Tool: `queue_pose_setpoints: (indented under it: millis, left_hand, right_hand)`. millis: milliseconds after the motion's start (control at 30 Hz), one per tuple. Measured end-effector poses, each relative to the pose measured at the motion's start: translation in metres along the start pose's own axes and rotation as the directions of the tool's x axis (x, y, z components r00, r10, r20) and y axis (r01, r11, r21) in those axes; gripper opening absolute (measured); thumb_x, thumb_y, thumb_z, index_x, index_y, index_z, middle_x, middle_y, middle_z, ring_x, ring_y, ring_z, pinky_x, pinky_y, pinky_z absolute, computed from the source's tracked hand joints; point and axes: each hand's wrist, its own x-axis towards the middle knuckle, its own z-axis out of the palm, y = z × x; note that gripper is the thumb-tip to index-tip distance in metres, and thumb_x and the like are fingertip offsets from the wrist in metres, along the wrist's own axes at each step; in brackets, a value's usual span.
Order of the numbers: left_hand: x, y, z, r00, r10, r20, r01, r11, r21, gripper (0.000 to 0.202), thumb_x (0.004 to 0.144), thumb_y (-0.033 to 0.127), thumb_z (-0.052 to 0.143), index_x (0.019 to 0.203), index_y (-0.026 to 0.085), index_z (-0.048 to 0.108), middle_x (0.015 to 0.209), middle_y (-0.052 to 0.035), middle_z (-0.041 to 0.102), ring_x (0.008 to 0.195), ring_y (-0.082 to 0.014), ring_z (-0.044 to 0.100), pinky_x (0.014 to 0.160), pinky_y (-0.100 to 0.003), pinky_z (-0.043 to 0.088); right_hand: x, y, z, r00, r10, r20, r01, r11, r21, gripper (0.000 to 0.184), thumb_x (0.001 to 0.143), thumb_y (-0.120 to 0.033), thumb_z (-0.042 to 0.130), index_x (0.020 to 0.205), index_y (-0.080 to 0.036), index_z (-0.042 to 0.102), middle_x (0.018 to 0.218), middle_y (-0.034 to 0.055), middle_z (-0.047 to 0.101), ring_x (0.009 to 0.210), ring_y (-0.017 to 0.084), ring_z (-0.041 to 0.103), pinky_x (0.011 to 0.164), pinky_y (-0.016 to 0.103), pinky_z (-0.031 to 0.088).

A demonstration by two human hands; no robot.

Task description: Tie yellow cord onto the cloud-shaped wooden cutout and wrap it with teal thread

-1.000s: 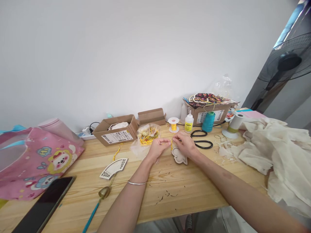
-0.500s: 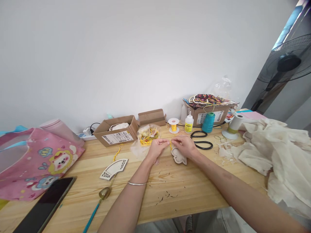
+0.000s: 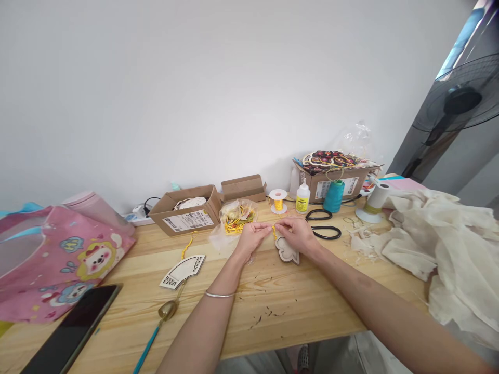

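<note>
Between my hands runs a yellow cord, tied at the top of a pale, cloud-edged wooden piece lying on the table. My left hand pinches the cord from the left, fingertips together. From the other side my right hand pinches it too, its fingers partly covering the wooden piece's top. Just behind my right hand lie scissors with black handles, their blades hidden. A fan-shaped wooden pendant with a yellow cord, a brass bell and a teal tassel rests further left.
Behind my hands stand a spool of yellow thread, a glue bottle, a teal thread cone and a filled carton. A bag of cords and an open box are left; a phone and cream cloth flank.
Both hands stay nearly in place, still pinching the yellow cord, with only slight finger movement. The wooden piece and everything around it look the same.
</note>
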Motion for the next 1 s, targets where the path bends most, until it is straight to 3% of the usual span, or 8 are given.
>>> queue_pose_setpoints:
  millis: [133,300,400,600,900,1000]
  left_hand:
    - [0.0026,-0.0037,-0.0009,0.999,0.033,-0.013,-0.033,0.999,0.033,0.033,0.053,0.038,0.069,0.072,0.010,0.067,0.044,0.0034,0.052,0.042,-0.0056,0.039,0.045,-0.019,0.028]
    - [0.0066,-0.0089,-0.0031,0.995,0.084,-0.045,-0.080,0.993,0.090,0.028,0.054,0.035,0.069,0.069,0.011,0.067,0.062,-0.0017,0.064,0.054,-0.0089,0.049,0.055,-0.020,0.035]
    - [0.0064,-0.0089,-0.0027,0.994,0.091,-0.053,-0.086,0.992,0.093,0.029,0.054,0.035,0.068,0.069,0.011,0.067,0.062,-0.0016,0.064,0.055,-0.0097,0.050,0.056,-0.021,0.035]
    - [0.0035,-0.0069,-0.0005,0.997,0.076,-0.028,-0.074,0.994,0.075,0.035,0.052,0.036,0.070,0.076,0.011,0.064,0.051,0.0019,0.058,0.046,-0.0071,0.044,0.046,-0.019,0.031]
    - [0.0024,-0.0043,-0.0011,0.997,0.073,-0.016,-0.071,0.992,0.106,0.030,0.051,0.035,0.071,0.069,0.012,0.064,0.050,0.0021,0.057,0.044,-0.0057,0.040,0.044,-0.018,0.028]
    - [0.0017,-0.0044,-0.0012,0.998,0.065,0.000,-0.065,0.993,0.101,0.030,0.052,0.035,0.070,0.069,0.012,0.064,0.047,0.0034,0.054,0.041,-0.0044,0.036,0.042,-0.018,0.024]
  right_hand:
    - [-0.0006,-0.0028,-0.0012,1.000,0.002,0.001,-0.002,1.000,-0.004,0.019,0.077,-0.028,0.049,0.078,-0.021,0.066,0.072,0.0019,0.066,0.066,0.014,0.056,0.057,0.023,0.038]
    - [-0.0008,-0.0073,-0.0048,0.991,-0.131,-0.027,0.129,0.989,-0.071,0.016,0.075,-0.023,0.052,0.067,-0.020,0.065,0.066,0.0009,0.065,0.064,0.013,0.054,0.068,0.027,0.036]
    - [-0.0004,-0.0062,-0.0049,0.990,-0.132,-0.046,0.128,0.989,-0.075,0.016,0.076,-0.024,0.052,0.067,-0.019,0.065,0.064,0.0013,0.064,0.063,0.013,0.054,0.067,0.027,0.036]
    - [0.0005,-0.0005,-0.0016,0.998,0.020,-0.054,-0.020,1.000,0.002,0.020,0.077,-0.030,0.048,0.077,-0.020,0.066,0.067,0.0025,0.065,0.063,0.014,0.055,0.056,0.023,0.037]
    - [-0.0007,-0.0052,-0.0042,0.998,-0.028,-0.048,0.027,0.999,-0.027,0.017,0.075,-0.026,0.050,0.073,-0.021,0.066,0.068,0.0019,0.066,0.064,0.013,0.056,0.058,0.023,0.038]
    - [-0.0009,-0.0056,-0.0053,0.999,0.031,-0.031,-0.032,0.999,-0.026,0.017,0.075,-0.028,0.050,0.074,-0.022,0.066,0.067,0.0010,0.066,0.060,0.013,0.055,0.053,0.023,0.036]
